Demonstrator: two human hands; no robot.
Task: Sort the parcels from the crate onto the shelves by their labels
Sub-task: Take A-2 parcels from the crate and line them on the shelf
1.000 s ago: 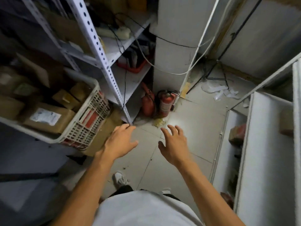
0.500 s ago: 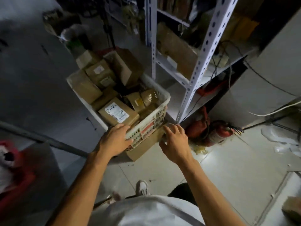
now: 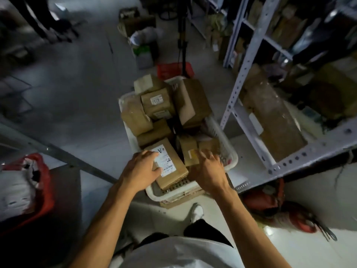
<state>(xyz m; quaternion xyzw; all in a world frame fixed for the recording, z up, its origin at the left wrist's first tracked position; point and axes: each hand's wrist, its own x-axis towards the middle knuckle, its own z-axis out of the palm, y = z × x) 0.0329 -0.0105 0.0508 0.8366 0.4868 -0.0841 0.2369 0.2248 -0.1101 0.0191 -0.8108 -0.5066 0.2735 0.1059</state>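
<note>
A white plastic crate [image 3: 230, 151] stands on the floor in front of me, heaped with several brown cardboard parcels [image 3: 157, 105]. The nearest parcel [image 3: 174, 172] carries a white label with a large letter A. My left hand [image 3: 142, 170] rests on that parcel's left side, fingers and thumb lying over the label. My right hand [image 3: 209, 171] reaches into the crate's right side, its spread fingers blurred over two smaller parcels [image 3: 190, 149]. The white perforated metal shelves [image 3: 251, 60] stand to the right of the crate and hold a long brown parcel [image 3: 278, 124].
Red fire extinguishers [image 3: 270, 200] lie under the shelf's near corner. A red bag [image 3: 41, 182] sits at the left beside a slanting metal bar [image 3: 58, 151]. A red basket [image 3: 173, 69] and a dark pole [image 3: 182, 35] stand behind the crate. A person's legs [image 3: 38, 20] show far left.
My view swung left from the fire extinguishers to the crate. Both hands moved from its near rim into it: the left onto the A-labelled parcel, the right over the small parcels.
</note>
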